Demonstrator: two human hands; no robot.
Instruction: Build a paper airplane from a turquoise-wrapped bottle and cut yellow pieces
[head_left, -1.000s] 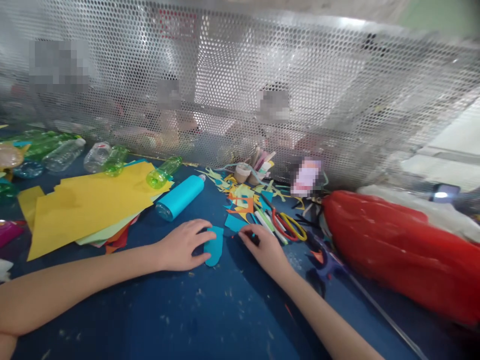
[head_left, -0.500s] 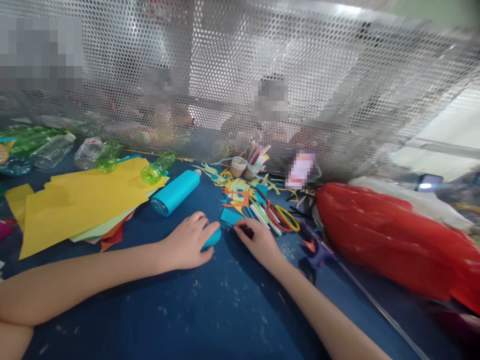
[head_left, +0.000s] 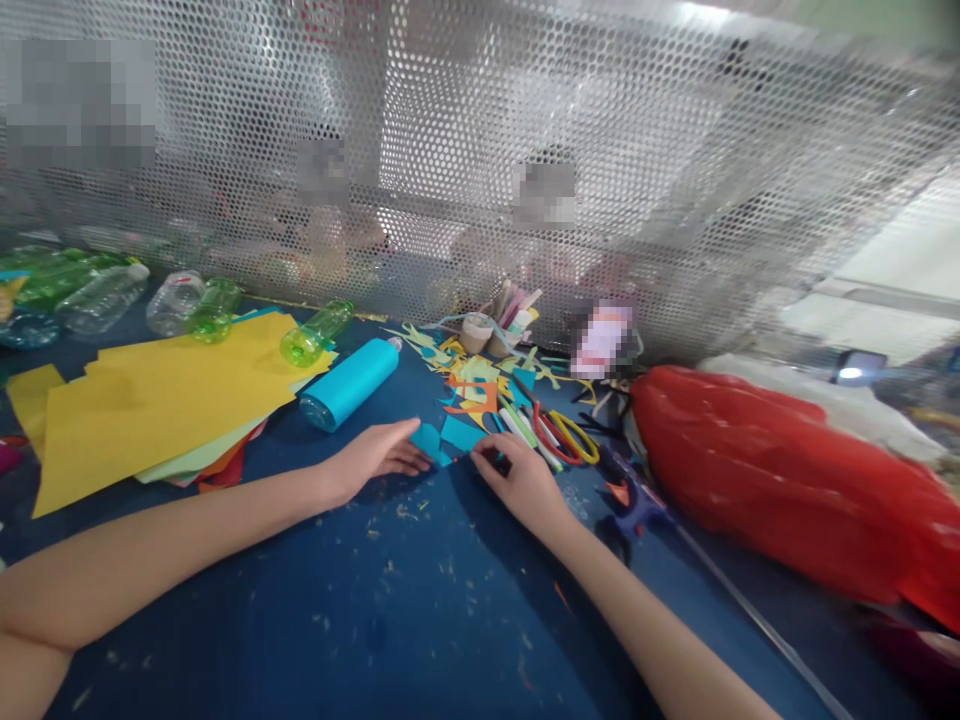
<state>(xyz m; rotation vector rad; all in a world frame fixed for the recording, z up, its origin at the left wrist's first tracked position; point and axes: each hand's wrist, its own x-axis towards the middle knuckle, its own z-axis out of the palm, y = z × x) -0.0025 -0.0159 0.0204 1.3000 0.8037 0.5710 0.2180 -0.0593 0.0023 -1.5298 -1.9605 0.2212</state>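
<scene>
Over the blue table (head_left: pixel 337 610), my left hand (head_left: pixel 375 462) is open, fingers stretched out and thumb on top. Its fingertips are beside a small cut piece of blue paper (head_left: pixel 427 440). My right hand (head_left: pixel 521 478) rests on the table with thumb and fingers curled together in a pinch. Those fingertips are at the edge of a second blue paper piece (head_left: pixel 460 433); whatever they hold is too small to make out. Behind my left hand lies a plastic bottle wrapped in blue paper (head_left: pixel 352 383).
Yellow paper sheets (head_left: pixel 165 395) and several plastic bottles (head_left: pixel 319 335) lie at left. Scissors (head_left: pixel 574 437), markers (head_left: pixel 525 428) and paper scraps (head_left: pixel 476 370) are beyond my right hand. A purple glue gun (head_left: pixel 637 505) and a red plastic bag (head_left: pixel 780 480) are at right, before a perforated metal screen (head_left: pixel 450 130).
My left hand has drawn back slightly to the left and turned on its side, fingers straightened. The blue paper piece under it now lies farther back, beside the other. My right hand barely moved.
</scene>
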